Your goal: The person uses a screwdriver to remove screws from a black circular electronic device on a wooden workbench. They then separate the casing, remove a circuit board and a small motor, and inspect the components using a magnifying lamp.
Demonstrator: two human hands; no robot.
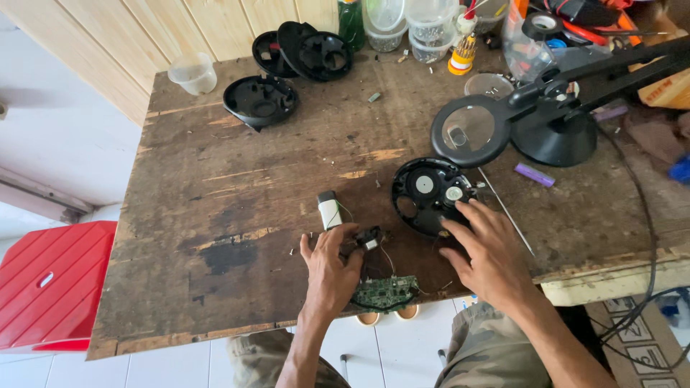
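A few clear plastic tubs [430,25] are stacked at the table's far edge, beside a green bottle [351,21]. A clear bag [528,50] is slumped further right. No screens or signs are seen.

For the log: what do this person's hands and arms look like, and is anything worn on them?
Both the left hand and the right hand are bare: no gloves, rings, watch or wristband show. Both forearms are uncovered to the picture's bottom edge, with no sleeve in view. Below them, the person wears olive camouflage-patterned trousers.

Four black round housings [260,100] (one being handled), one circuit board [386,292], two hands [332,269].
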